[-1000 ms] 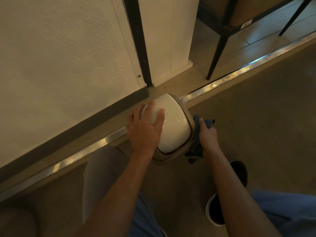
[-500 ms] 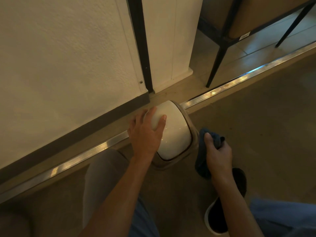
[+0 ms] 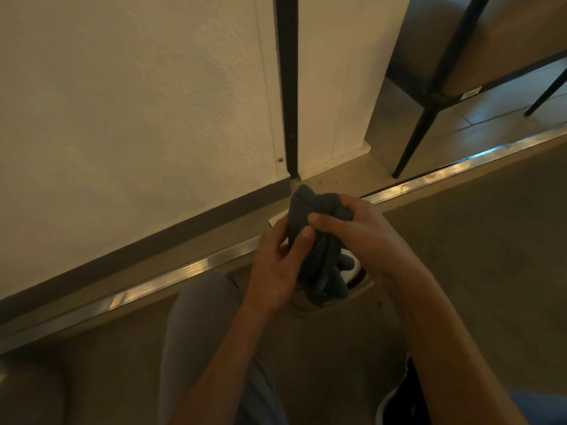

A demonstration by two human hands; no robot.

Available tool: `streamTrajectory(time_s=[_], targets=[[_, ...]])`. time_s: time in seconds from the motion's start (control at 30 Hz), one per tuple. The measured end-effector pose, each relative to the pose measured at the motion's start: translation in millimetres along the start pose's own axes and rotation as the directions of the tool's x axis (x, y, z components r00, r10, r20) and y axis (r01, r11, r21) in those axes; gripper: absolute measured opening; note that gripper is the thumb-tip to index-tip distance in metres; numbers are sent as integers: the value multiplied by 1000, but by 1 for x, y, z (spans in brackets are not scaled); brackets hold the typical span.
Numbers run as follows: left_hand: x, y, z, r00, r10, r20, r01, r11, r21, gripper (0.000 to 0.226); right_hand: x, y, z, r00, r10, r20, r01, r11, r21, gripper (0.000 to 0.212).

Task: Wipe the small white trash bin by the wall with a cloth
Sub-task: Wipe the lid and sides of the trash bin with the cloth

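Both hands now meet over the bin: the left hand [image 3: 276,265] has let go of the lid it was steadying half a second ago and has come up to pinch the near edge of the dark blue cloth [image 3: 319,250] between thumb and fingers, while the right hand [image 3: 362,237], which had been carrying the cloth alone down by the bin's right side, is curled closed around the bunched top of it. The cloth hangs in a crumpled bundle between them, its loose end drooping toward the lid. The small white trash bin [image 3: 356,276] stands on the floor [image 3: 460,256] where it was, hard by the wall [image 3: 138,118] and touching or just beside the metal threshold strip [image 3: 171,271], but it is almost wholly hidden behind the hands and cloth; only a sliver of white lid and tan rim shows below the right wrist, and a small pale corner above the left hand. Nothing is in contact with the bin at this instant, so wiping has paused. My reading is that the cloth is being regathered or refolded to present a fresh face before another pass, which suggests part of the bin is done and more remains. With no hand bracing it, the light bin may slide or tip when wiping resumes.
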State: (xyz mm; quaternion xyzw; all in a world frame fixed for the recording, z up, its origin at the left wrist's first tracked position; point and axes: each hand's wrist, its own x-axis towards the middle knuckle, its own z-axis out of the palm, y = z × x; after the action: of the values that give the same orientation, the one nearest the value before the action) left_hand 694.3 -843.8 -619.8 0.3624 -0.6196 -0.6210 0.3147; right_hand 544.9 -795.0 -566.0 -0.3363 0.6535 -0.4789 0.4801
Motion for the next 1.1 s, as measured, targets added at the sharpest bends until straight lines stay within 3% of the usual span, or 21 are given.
streamTrajectory(time_s=[0.23,0.37,0.5,0.57,0.7,0.83,0.9,1.0,1.1], targets=[[-1,14,-34,973,-26,-228,47,995,86,24,35,8,-4,998,-24,-63,4,956,-294,18],[23,23,-62,913,133,-386,-17,957,289,31,56,24,0,949,-247,-197,101,827,-552,23],[54,7,-78,881,289,-375,-38,833,552,39,73,45,7,944,-307,-122,129,682,-719,27],[62,-5,-72,909,300,-288,-53,770,635,40,77,55,8,946,-308,-105,133,660,-740,28],[51,-28,-48,996,86,-15,-46,669,742,49,78,71,0,910,-397,-119,195,665,-721,27],[52,-36,-52,998,33,61,-68,628,775,51,81,81,1,882,-459,-108,207,583,-786,26],[75,-44,-60,992,-71,109,-39,636,771,48,80,84,4,831,-545,-107,240,526,-816,23],[117,-39,-52,895,-412,172,214,734,644,52,79,86,7,749,-653,-106,258,437,-862,14],[151,-29,-31,808,-502,308,168,698,696,48,80,86,8,815,-561,-145,188,493,-850,26]])
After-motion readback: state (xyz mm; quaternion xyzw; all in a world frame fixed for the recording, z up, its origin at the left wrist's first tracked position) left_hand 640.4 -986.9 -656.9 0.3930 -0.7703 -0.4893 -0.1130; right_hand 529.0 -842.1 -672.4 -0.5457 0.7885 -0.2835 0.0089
